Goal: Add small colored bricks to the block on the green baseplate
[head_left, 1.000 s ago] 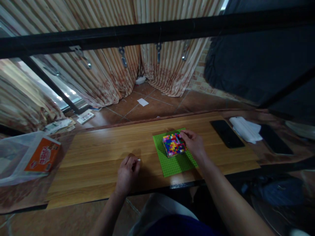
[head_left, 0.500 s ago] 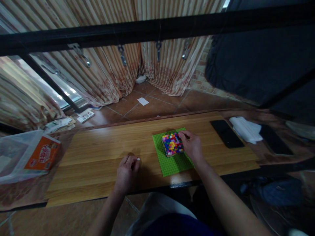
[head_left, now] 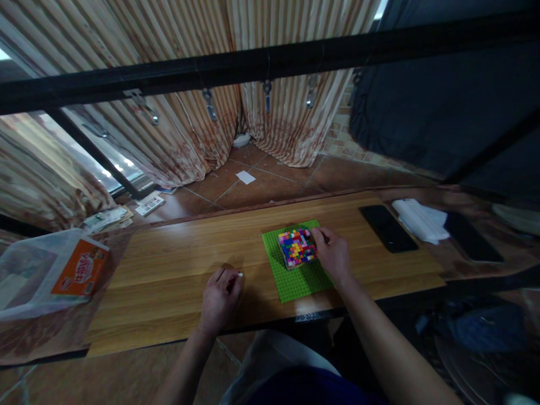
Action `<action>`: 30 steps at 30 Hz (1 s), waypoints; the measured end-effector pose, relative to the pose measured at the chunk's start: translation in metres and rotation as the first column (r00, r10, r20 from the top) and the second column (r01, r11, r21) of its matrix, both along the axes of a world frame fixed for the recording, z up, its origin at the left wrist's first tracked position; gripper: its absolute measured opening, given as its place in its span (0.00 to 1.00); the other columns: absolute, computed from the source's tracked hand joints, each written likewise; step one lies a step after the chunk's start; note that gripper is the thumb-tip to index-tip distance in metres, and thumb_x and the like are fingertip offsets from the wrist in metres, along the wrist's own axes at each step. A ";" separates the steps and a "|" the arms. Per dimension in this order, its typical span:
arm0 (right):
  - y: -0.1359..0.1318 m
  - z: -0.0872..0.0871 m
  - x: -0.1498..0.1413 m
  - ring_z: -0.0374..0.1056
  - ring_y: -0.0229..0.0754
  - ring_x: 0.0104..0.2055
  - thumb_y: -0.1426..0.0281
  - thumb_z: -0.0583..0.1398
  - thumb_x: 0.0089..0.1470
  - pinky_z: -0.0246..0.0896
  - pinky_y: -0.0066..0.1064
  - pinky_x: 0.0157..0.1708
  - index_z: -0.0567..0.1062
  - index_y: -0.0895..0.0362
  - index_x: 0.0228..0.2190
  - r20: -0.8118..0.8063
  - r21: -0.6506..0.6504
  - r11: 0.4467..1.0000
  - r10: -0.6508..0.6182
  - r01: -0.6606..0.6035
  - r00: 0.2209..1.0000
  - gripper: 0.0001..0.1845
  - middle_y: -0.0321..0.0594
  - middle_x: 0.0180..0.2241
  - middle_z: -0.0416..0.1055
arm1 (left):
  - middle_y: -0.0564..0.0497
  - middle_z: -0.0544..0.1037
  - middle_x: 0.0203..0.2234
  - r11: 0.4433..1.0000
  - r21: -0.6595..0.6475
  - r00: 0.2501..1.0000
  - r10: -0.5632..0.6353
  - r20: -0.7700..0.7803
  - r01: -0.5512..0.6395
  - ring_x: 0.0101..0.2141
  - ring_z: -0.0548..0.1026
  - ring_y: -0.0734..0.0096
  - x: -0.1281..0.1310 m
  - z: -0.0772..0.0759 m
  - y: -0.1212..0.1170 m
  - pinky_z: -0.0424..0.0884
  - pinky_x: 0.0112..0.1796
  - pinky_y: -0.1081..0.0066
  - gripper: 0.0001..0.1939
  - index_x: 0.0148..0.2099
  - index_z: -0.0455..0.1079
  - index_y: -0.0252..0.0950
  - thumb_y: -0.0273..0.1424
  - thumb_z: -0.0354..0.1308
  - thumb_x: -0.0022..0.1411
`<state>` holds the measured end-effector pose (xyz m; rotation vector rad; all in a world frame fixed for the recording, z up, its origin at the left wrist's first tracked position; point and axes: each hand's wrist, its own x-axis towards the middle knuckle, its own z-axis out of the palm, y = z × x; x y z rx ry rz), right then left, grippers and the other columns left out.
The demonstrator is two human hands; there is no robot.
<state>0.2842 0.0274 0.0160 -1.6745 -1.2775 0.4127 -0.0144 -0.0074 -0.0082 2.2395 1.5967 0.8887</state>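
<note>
A block of small multicoloured toy bricks point(head_left: 296, 247) sits on a bright green studded baseplate point(head_left: 295, 288) on the wooden table. My right hand point(head_left: 333, 254) is at the block's upper right edge, thumb and fingers closed together. Whether a small piece is between those fingertips is hidden. Left of the baseplate, my left hand point(head_left: 221, 297) rests low over the table, its fingers curled in. A small white brick point(head_left: 240, 274) pokes out between its thumb and forefinger.
A black phone point(head_left: 388, 228) lies on the table's right side, with a white cloth-like bundle point(head_left: 421, 220) and another dark flat device point(head_left: 472, 237) beyond it. At the far left stands a clear plastic bin point(head_left: 42, 247) with an orange label. A dark metal bar point(head_left: 236, 63) crosses above.
My right hand has drawn slightly right, away from the block's top, uncovering more of its right edge. My left hand keeps the white brick in nearly the same place. The view has shifted a little.
</note>
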 end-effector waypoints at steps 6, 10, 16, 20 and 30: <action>-0.016 -0.016 0.026 0.72 0.47 0.33 0.52 0.52 0.57 0.64 0.35 0.34 0.79 0.59 0.34 0.045 0.007 0.997 -0.083 0.083 0.996 0.26 0.48 0.32 0.78 | 0.48 0.74 0.33 1.000 0.026 0.995 -0.010 0.096 0.008 0.34 0.73 0.69 0.001 0.006 -0.001 0.71 0.35 0.71 0.05 0.35 0.71 0.38 0.33 0.56 0.62; -0.025 -0.031 0.040 0.72 0.48 0.35 0.54 0.52 0.58 0.65 0.37 0.37 0.79 0.59 0.36 0.119 0.009 0.996 -0.089 0.089 0.989 0.24 0.49 0.35 0.78 | 0.47 0.73 0.35 1.000 0.008 0.990 -0.013 0.144 0.012 0.35 0.73 0.70 0.003 0.010 -0.002 0.71 0.33 0.72 0.06 0.34 0.72 0.37 0.33 0.56 0.62; -0.028 -0.044 0.042 0.72 0.48 0.37 0.58 0.52 0.58 0.65 0.38 0.39 0.78 0.59 0.37 0.209 0.042 0.999 -0.005 -0.003 0.978 0.21 0.49 0.37 0.77 | 0.46 0.73 0.36 1.000 -0.001 0.987 0.004 0.160 -0.004 0.36 0.72 0.69 0.005 0.012 -0.003 0.71 0.34 0.71 0.06 0.33 0.72 0.37 0.31 0.57 0.61; -0.028 -0.044 0.042 0.72 0.48 0.37 0.58 0.52 0.58 0.66 0.39 0.39 0.78 0.57 0.37 0.211 0.048 0.999 0.008 -0.019 0.978 0.20 0.48 0.37 0.77 | 0.45 0.73 0.37 1.000 -0.017 0.986 0.006 0.169 -0.004 0.37 0.72 0.68 0.005 0.013 -0.003 0.71 0.35 0.70 0.06 0.33 0.72 0.37 0.32 0.56 0.60; -0.031 -0.040 0.039 0.72 0.48 0.38 0.60 0.52 0.58 0.66 0.40 0.40 0.78 0.57 0.37 0.187 0.030 0.999 0.017 -0.023 0.982 0.19 0.48 0.37 0.76 | 0.47 0.74 0.35 1.000 -0.005 0.979 0.005 0.205 -0.004 0.36 0.74 0.68 0.013 0.023 0.000 0.72 0.36 0.69 0.05 0.32 0.71 0.37 0.31 0.56 0.60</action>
